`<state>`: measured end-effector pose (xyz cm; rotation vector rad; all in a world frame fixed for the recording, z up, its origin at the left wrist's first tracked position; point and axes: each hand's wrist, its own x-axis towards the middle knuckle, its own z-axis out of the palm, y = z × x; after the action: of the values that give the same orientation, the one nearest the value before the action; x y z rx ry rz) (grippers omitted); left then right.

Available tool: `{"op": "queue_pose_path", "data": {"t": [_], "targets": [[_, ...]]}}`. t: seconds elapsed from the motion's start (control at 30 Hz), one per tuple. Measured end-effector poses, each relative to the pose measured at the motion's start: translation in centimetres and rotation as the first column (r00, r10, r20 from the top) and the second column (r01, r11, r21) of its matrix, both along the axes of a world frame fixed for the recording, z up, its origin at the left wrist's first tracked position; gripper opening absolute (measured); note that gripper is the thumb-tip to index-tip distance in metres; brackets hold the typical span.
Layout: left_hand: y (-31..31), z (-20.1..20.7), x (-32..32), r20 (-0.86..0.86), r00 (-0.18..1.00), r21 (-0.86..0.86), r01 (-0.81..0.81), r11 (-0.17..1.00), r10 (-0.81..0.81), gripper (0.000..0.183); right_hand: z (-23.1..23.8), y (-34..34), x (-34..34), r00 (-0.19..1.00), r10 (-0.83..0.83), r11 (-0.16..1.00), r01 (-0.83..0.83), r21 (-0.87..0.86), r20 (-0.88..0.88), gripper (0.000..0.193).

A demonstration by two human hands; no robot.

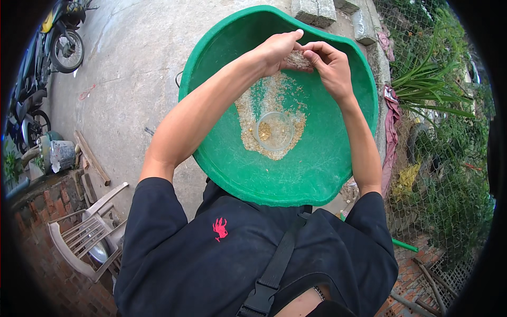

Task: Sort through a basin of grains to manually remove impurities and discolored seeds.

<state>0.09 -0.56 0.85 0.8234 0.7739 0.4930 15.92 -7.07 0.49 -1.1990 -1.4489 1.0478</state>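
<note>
A large green plastic basin (pixel 269 182) rests in front of my body, with a scalloped rim. Pale, husky rice grains (pixel 251 127) lie spread over its middle. Among them sits a small clear round tub (pixel 290 138) with some yellowish grains at its left side. Over the far part of the basin, my left hand (pixel 279 52) is cupped, palm up, around a small heap of the grains. My right hand (pixel 331 67) meets it from the right, thumb and fingertips pinched together at the edge of that heap. What the pinch holds is too small to make out.
Concrete blocks (pixel 313 11) stand just beyond the basin. Along the right run a wire fence (pixel 409 179) and leafy plants (pixel 430 87). To the left are motorbikes (pixel 66 45), a wooden plank (pixel 92 158) and a tipped plastic chair (pixel 84 238) on concrete ground.
</note>
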Motion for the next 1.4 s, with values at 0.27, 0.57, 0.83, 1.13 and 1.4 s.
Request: {"op": "queue_pose_path", "data": {"t": [0.27, 0.57, 0.83, 1.13, 1.4], "targets": [[0.2, 0.1, 0.1, 0.029, 0.998, -0.022, 0.048, 0.999, -0.047, 0.060, -1.1, 0.6, 1.3, 0.835, 0.014, 0.983, -0.111, -0.144, -0.550, 0.023], [0.3, -0.2, 0.3, 0.023, 0.999, -0.014, 0.045, 0.999, -0.045, 0.059, -1.4, 0.9, 1.4, 0.759, 0.034, 0.974, -0.172, -0.149, -0.650, 0.023], [0.8, -0.7, 0.0, 0.071, 0.997, -0.021, 0.024, 0.999, -0.023, 0.056, -0.9, 0.7, 1.3, 0.709, 0.024, 0.954, -0.226, -0.195, -0.705, 0.021], [0.8, 0.6, -0.4, 0.012, 1.000, 0.025, -0.007, 1.000, 0.007, 0.056, -0.3, -0.1, 0.9, 0.774, 0.100, 0.939, -0.281, -0.197, -0.626, 0.019], [0.9, 0.4, -0.6, 0.013, 1.000, 0.004, 0.001, 1.000, -0.001, 0.059, 2.3, -2.2, -1.7, 0.776, 0.608, 0.707, -0.625, -0.330, -0.168, 0.012]]}}
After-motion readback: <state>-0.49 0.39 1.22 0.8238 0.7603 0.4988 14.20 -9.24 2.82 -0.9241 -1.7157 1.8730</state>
